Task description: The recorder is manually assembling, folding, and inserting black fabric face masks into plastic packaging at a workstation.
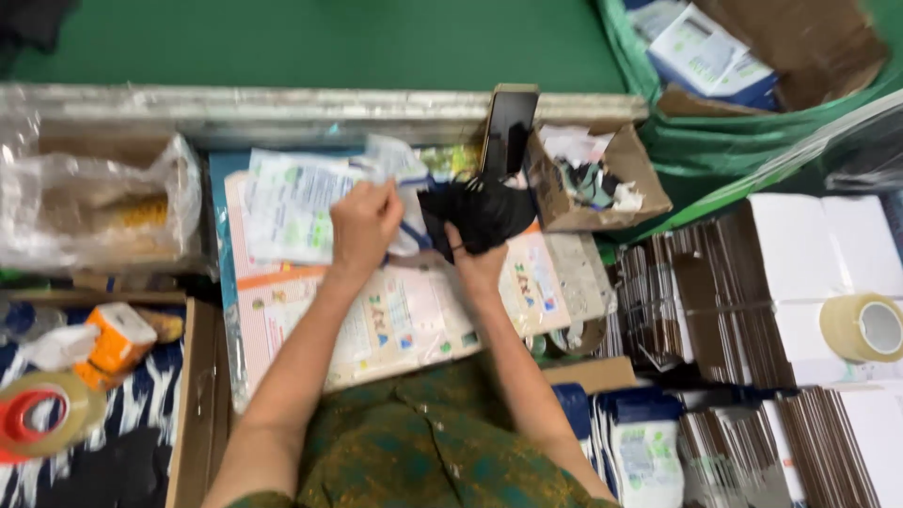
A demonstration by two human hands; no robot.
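The black bundle (480, 214), something dark and crumpled like a bag or cloth, sits right at the top of my right hand (475, 259), just above the printed sheets (395, 320) spread over my work surface. My right hand comes up from below and closes around the bundle's lower edge, the fingers mostly hidden behind the dark material, so I grip it from underneath.

My left hand (362, 226) is just beside it, to the left, fingers pinched together on a clear plastic packet (400, 202) with pale printing and a blue edge. The packet runs from my left fingertips across to the black bundle, and the two seem to touch, though the blur keeps me from telling exactly where.

Behind the bundle stands a dark upright phone-like slab (509, 127), and to its right a small open cardboard box (602, 179) with scraps inside. A roll of clear tape (863, 326) rests on the flat white cartons (809, 245) at far right.
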